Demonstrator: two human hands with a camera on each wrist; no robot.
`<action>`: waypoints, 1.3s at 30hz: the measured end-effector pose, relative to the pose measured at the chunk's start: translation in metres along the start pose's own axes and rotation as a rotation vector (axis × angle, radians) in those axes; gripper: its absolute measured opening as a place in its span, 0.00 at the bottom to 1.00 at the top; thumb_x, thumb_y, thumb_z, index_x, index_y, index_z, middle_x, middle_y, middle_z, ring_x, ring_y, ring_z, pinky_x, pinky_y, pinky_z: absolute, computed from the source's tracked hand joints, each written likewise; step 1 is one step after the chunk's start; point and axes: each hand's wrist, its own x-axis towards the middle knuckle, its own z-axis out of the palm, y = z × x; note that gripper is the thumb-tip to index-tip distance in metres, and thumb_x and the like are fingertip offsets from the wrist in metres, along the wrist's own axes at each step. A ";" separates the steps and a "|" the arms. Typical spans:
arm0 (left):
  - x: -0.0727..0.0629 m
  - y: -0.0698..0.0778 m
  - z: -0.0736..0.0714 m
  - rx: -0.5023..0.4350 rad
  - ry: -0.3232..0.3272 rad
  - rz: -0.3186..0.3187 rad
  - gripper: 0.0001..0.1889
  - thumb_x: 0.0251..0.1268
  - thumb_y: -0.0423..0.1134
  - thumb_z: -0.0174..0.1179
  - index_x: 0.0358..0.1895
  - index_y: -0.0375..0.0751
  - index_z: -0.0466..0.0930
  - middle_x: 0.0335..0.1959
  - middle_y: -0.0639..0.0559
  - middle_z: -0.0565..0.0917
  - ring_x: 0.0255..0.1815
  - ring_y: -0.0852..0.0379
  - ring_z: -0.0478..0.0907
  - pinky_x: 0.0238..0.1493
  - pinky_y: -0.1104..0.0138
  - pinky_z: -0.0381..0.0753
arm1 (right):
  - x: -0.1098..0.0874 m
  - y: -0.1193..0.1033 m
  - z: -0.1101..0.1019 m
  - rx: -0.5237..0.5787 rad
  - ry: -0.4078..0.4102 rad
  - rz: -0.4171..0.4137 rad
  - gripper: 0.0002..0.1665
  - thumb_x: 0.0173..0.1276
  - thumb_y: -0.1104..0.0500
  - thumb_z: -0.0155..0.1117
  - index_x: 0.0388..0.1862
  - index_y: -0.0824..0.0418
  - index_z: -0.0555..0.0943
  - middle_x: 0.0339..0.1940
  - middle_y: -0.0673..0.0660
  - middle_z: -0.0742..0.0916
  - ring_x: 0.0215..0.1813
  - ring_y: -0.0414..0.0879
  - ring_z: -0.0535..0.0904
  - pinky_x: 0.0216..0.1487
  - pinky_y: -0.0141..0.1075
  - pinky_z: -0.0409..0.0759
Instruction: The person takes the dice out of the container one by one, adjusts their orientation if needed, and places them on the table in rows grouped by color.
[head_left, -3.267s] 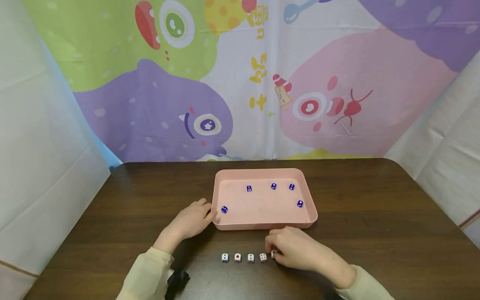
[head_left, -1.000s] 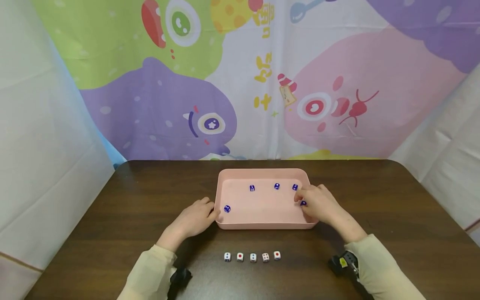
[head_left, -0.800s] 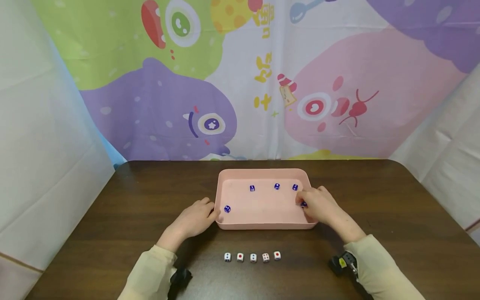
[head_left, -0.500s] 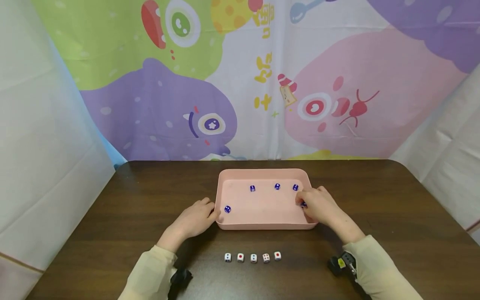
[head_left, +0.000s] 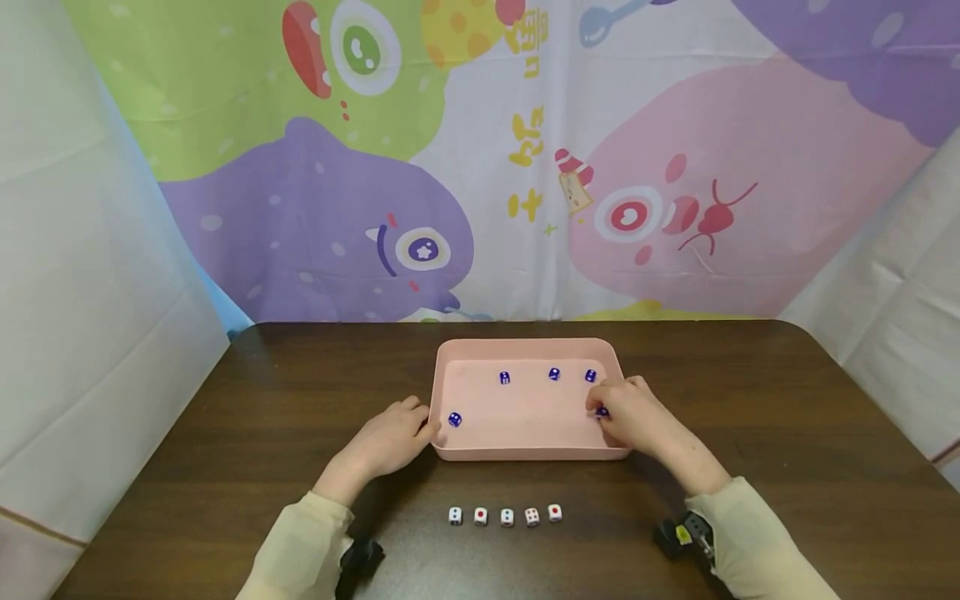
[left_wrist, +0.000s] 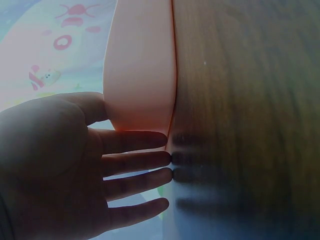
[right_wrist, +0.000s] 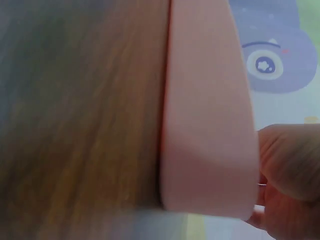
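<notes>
In the head view, my right hand reaches over the right end of a pink tray and pinches a blue die between thumb and fingers. In the right wrist view the tray wall hides its fingertips. My left hand rests at the tray's left end, thumb at the rim; the left wrist view shows its fingers straight, against the table. Other blue dice lie inside the tray: one at the left, others along the back, such as the blue die near the middle.
Several white dice stand in a row in front of the tray, from a left white die to a right white die with a red dot. All sit on a dark wooden table. A cartoon curtain hangs behind.
My right hand has left the rightmost white die in the row and gone into the tray to a blue die. That die has just shifted slightly left. My left hand stays put.
</notes>
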 end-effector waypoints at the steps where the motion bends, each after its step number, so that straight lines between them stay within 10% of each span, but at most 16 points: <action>1: 0.000 0.000 0.000 -0.001 0.000 0.001 0.18 0.67 0.48 0.46 0.46 0.38 0.78 0.40 0.48 0.75 0.44 0.50 0.73 0.48 0.54 0.72 | 0.000 -0.001 0.000 0.017 0.004 -0.018 0.09 0.46 0.71 0.61 0.25 0.58 0.80 0.25 0.49 0.82 0.31 0.43 0.76 0.44 0.48 0.66; 17: 0.000 0.000 -0.002 0.003 -0.001 -0.008 0.19 0.68 0.49 0.45 0.47 0.38 0.78 0.42 0.48 0.75 0.46 0.49 0.73 0.49 0.54 0.71 | 0.001 -0.030 -0.013 0.105 0.090 -0.176 0.06 0.47 0.72 0.62 0.25 0.65 0.83 0.26 0.52 0.81 0.32 0.45 0.77 0.37 0.35 0.76; 39: -0.001 0.002 -0.001 0.005 0.003 -0.006 0.18 0.67 0.48 0.46 0.45 0.38 0.77 0.38 0.48 0.74 0.41 0.51 0.72 0.46 0.54 0.72 | -0.006 -0.074 -0.030 0.019 0.157 -0.301 0.05 0.50 0.66 0.65 0.27 0.58 0.81 0.27 0.49 0.82 0.32 0.42 0.79 0.39 0.41 0.74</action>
